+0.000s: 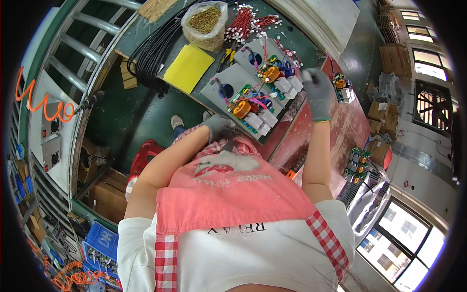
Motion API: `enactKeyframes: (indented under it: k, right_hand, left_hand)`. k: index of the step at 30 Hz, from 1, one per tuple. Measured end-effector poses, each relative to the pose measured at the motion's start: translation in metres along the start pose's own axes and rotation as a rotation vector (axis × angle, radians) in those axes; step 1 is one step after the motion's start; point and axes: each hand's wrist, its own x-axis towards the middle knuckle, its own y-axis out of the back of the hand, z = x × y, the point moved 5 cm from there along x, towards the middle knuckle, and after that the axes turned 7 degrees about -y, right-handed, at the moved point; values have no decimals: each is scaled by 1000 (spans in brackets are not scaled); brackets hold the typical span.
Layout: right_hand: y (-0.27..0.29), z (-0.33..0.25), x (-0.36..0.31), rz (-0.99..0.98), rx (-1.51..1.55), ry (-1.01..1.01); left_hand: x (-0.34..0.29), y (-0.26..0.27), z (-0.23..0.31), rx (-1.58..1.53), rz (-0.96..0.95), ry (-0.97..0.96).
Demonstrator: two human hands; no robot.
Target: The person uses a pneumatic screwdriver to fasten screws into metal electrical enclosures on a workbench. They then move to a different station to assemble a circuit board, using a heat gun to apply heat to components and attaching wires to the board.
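Two grey metal plates stand side by side at the bench edge, a nearer plate point(210, 91) and a farther plate point(242, 57). Each carries a circuit board with a copper-wound coil and white blocks; the nearer coil point(242, 109) and farther coil point(271, 74) show. My right hand point(318, 92), in a grey glove, is beside the farther board's white blocks point(287, 86), its fingers curled in; anything inside them is hidden. My left hand point(219, 128), also gloved, rests low by the nearer plate's near-left corner. Its fingers are turned away and mostly hidden.
A yellow sheet point(188, 68), a clear bag of small brass-coloured parts point(204, 27), black cables point(151, 53) and red wires with white connectors point(245, 24) lie beyond the plates. Another circuit board point(343, 87) is on the red surface point(340, 121) at right. A roller rack point(80, 48) stands left.
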Motion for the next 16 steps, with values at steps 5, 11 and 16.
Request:
enactKeyframes:
  k: [5,11,16]
  right_hand:
    - [-29,213,23,24,-132,-365]
    - [-106,303,32,-93,352,-543]
    - [-115,283,37,-219,694,-568]
  left_hand:
    - [0,-60,6,-254,12,299]
    - [-16,-69,43,474,-96,-54]
    - [-48,-82,75,-384,276,268]
